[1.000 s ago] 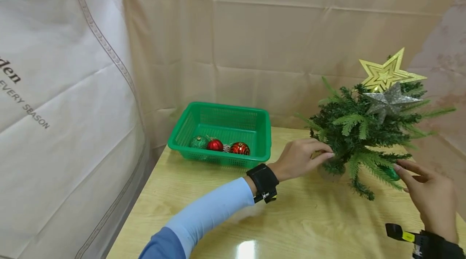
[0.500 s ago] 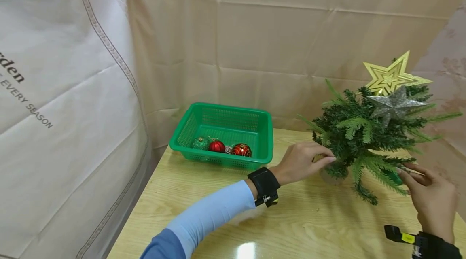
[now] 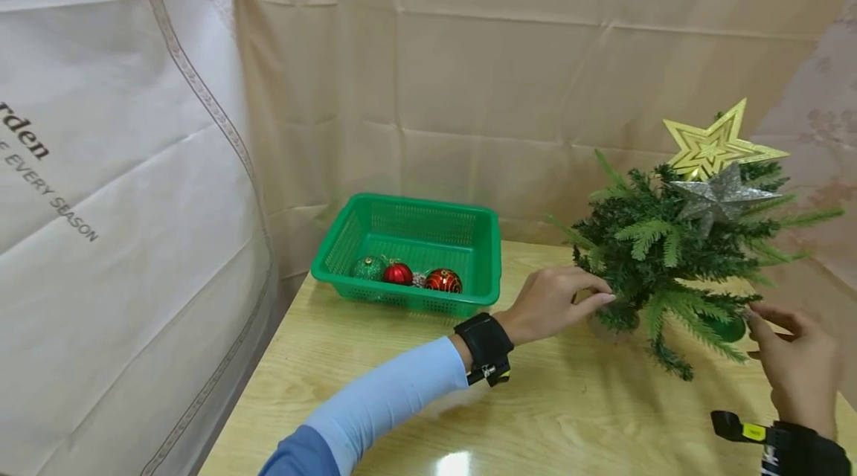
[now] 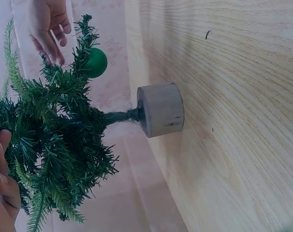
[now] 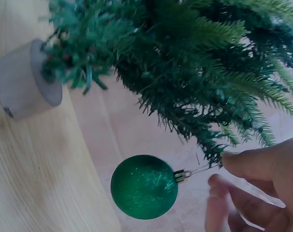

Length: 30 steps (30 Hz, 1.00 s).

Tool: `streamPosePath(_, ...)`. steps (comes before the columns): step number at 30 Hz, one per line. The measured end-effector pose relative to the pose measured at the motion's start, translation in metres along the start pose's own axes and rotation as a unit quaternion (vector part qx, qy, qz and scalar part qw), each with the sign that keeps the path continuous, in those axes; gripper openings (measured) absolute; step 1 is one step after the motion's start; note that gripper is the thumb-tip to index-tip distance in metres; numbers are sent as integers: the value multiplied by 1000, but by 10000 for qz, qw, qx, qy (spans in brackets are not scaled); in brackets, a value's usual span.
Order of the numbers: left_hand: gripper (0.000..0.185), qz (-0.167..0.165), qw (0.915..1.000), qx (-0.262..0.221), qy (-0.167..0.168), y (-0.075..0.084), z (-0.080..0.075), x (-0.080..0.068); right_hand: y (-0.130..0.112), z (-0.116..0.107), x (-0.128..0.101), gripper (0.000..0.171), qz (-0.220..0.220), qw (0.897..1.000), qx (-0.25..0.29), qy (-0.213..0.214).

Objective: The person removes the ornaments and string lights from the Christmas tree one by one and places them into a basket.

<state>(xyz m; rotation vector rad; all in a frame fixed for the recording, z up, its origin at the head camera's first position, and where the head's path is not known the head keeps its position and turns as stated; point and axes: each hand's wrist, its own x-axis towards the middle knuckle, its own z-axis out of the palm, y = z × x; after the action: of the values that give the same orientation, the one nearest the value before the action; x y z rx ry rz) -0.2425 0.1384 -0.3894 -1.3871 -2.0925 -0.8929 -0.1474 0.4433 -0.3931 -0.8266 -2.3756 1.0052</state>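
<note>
Right-hand grip [image 5: 255, 188]: fingertips pinch the thin hanger loop of the green bauble [image 5: 144, 186] at a low branch tip, so the bauble hangs just below the fingers, off the tabletop [image 3: 535, 416]. Left hand [image 3: 556, 301] curls on branches opp. side of the small tree [image 3: 669, 253] — steadying it, prob. Bauble: glittery, dark green, round w/ metal cap. Tree stands on a wood stump base [image 4: 160, 110].

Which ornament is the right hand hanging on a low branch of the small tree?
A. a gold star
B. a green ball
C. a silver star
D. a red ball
B: the right hand pinches the loop of a green ball at a branch tip of the small tree.
</note>
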Motion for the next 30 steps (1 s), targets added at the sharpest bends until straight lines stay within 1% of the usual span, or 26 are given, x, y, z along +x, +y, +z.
streamPosePath(2,19,8,10000,2,0,0,1,-1,-2,2,2,40,87,9998,96,162)
streamPosePath(4,18,22,10000,-8,34,0,1,-2,-2,3,3,41,43,10000,34,49)
streamPosePath(7,18,31,10000,4,61,-1,2,-3,-2,5,5,45,-115,9996,-51,-254)
streamPosePath(9,19,35,10000,68,47,-1,2,-3,-1,6,7,45,-82,9996,-57,-270)
streamPosePath(14,19,47,10000,39,36,-1,3,-3,-1,7,12,43,102,9999,20,18)
streamPosePath(20,19,111,9999,37,25,0,3,-4,1,6,14,42,43,9992,-289,265)
streamPosePath(24,18,124,9999,39,31,1,4,-5,8,6,17,43,-61,9986,-416,335)
streamPosePath(27,18,129,9999,36,28,2,4,-4,14,4,20,42,-24,9991,-134,398)
streamPosePath(30,19,126,9999,30,20,3,3,-3,12,0,21,45,184,9987,184,441)
